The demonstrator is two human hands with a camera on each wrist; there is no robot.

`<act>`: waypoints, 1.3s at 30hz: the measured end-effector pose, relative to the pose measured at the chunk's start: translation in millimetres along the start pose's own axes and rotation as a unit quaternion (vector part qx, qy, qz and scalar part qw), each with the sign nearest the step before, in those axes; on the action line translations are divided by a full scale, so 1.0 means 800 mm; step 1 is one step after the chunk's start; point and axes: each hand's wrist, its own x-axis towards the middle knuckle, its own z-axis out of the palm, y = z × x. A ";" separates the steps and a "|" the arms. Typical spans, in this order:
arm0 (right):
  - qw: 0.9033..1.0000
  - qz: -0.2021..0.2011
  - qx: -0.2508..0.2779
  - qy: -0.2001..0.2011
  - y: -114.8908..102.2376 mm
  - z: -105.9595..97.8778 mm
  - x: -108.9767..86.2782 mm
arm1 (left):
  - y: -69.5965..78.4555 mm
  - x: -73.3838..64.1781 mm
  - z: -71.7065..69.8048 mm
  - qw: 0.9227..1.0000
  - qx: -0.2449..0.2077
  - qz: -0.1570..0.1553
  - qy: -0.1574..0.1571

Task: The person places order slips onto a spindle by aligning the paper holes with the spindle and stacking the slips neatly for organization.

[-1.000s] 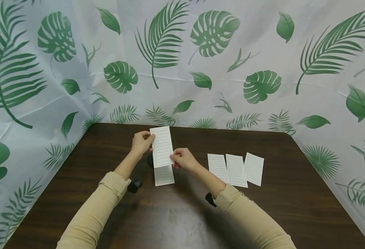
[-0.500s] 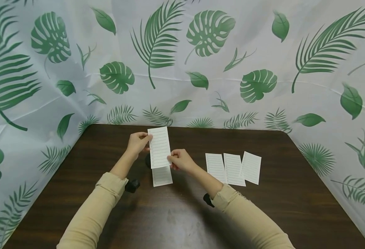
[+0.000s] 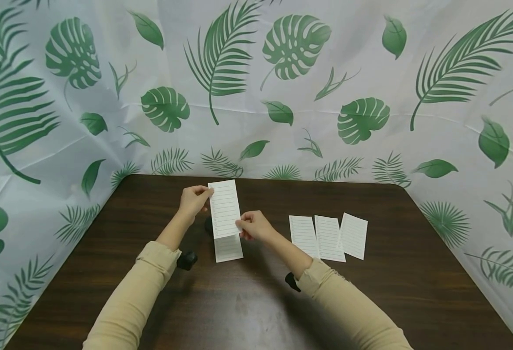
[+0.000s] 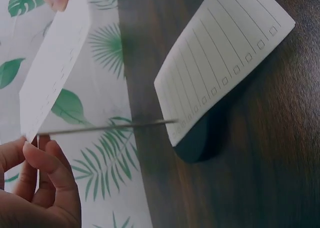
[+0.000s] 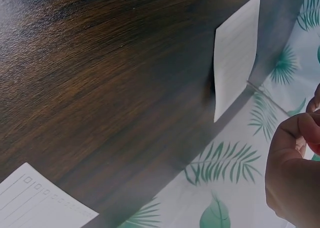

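In the head view my left hand (image 3: 193, 200) pinches the upper left edge of a white lined checklist card (image 3: 224, 209). My right hand (image 3: 256, 226) grips the same card at its lower right edge, thumb in front. A thin metal rod (image 4: 110, 128) runs up to the left fingertips in the left wrist view. Its lower end is at a dark rounded base (image 4: 192, 145), which a second lined card (image 4: 215, 58) partly covers. That second card (image 3: 228, 249) shows below the held one in the head view, its top hidden behind it.
Three more lined cards lie on the dark wooden table (image 3: 256, 311) to the right: a left card (image 3: 303, 233), a middle card (image 3: 328, 238) and a tilted right card (image 3: 353, 236) overlapping the middle one. A leaf-print curtain (image 3: 247, 131) stands behind the table.
The head view has shifted slightly. The held card sits a touch lower than before, and both hands keep their hold on it. The other cards have not moved.
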 end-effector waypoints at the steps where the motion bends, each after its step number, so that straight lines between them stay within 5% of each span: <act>1: 1.000 0.001 -0.001 0.000 0.001 -0.001 0.000 | -0.001 0.001 -0.001 1.000 0.000 -0.004 -0.007; 9: 0.999 0.007 -0.024 -0.023 0.010 -0.006 0.000 | -0.013 0.004 -0.004 0.998 0.022 -0.027 -0.048; 22: 0.994 0.020 -0.081 -0.065 0.028 -0.002 0.007 | -0.034 0.003 0.007 1.000 0.021 -0.012 -0.010; 39: 0.986 0.043 -0.135 -0.089 0.039 0.007 0.008 | -0.061 0.011 0.018 0.994 0.054 -0.091 0.028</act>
